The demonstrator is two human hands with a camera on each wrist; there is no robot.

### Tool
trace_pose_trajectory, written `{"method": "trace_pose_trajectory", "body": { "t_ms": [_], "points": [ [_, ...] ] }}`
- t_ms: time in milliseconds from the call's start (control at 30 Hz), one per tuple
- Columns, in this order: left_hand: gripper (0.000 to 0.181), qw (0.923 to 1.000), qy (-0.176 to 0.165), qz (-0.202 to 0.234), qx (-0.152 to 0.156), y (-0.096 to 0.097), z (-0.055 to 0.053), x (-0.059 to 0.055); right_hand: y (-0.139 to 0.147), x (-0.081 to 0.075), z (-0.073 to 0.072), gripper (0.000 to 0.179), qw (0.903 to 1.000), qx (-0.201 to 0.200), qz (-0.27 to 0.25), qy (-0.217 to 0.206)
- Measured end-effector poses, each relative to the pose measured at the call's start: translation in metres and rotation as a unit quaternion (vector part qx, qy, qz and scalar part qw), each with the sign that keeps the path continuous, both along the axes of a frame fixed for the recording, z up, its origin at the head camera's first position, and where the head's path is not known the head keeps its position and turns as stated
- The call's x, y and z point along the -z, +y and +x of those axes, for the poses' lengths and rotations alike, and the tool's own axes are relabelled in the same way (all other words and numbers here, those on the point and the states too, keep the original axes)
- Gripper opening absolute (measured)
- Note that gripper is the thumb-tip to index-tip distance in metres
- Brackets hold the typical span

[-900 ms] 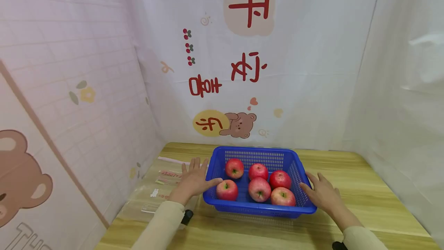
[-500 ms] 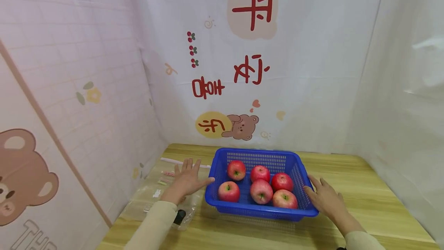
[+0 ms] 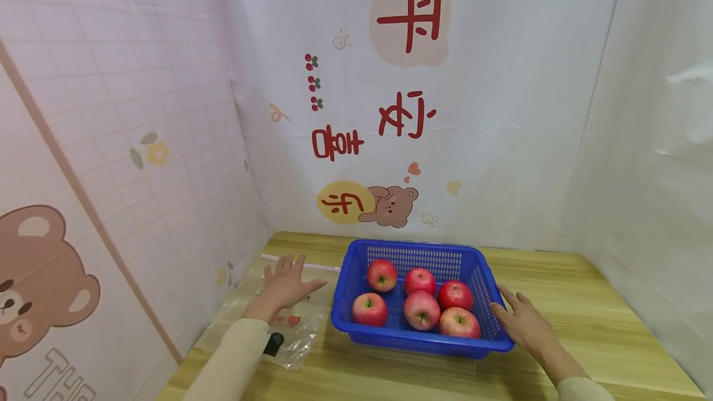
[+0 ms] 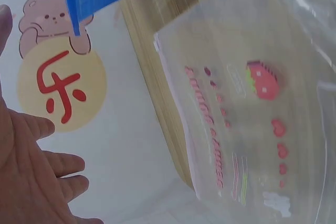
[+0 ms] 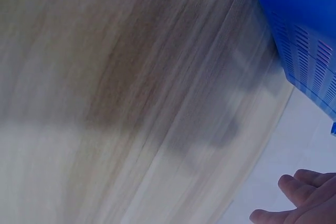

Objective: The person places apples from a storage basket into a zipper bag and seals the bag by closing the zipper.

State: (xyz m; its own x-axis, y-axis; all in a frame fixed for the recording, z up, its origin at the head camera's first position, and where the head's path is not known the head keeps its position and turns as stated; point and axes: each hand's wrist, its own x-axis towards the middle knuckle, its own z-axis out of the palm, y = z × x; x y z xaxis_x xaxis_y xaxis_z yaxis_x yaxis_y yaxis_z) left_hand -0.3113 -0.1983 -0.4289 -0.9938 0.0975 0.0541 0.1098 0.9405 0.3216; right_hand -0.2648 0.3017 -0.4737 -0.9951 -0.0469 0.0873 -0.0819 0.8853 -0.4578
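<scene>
A blue plastic basket (image 3: 418, 343) stands on the wooden table with several red apples (image 3: 421, 310) in it. My left hand (image 3: 283, 289) is left of the basket, apart from it, fingers spread above a clear zip bag (image 4: 241, 124). The bag lies flat, printed with a pink strawberry, hearts and lettering; my hand and forearm cover part of it in the head view. Close by the basket's right side is my right hand (image 3: 523, 323), fingers extended and holding nothing. Whether its fingertips touch the rim cannot be made out.
White printed cloth (image 3: 501, 110) hangs behind and on both sides of the table (image 3: 568, 320). Bare wood shows right of the basket and along the front. A dark wrist strap (image 3: 273, 344) shows at my left sleeve.
My left hand has moved left, away from the basket's rim and over the bag. The right hand stays near the basket's right side. The head view has shifted slightly; the apples lie as before.
</scene>
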Motion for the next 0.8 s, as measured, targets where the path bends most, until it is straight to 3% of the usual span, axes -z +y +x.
{"method": "trace_pose_trajectory", "body": {
  "t_ms": [267,600,800],
  "points": [
    [0.096,0.9999,-0.013,0.003,-0.005,-0.016,-0.012,-0.001,-0.002,-0.002,0.002,0.069,1.0000,0.004,-0.007,-0.006],
    [0.096,0.9982,-0.051,0.016,-0.025,-0.033,-0.032,0.008,-0.002,-0.003,0.000,0.070,0.9998,0.012,-0.004,-0.015],
    [0.102,0.9959,-0.075,0.019,-0.046,-0.035,-0.036,0.018,-0.002,-0.002,0.001,0.069,0.9998,0.014,-0.003,-0.012]
  ]
}}
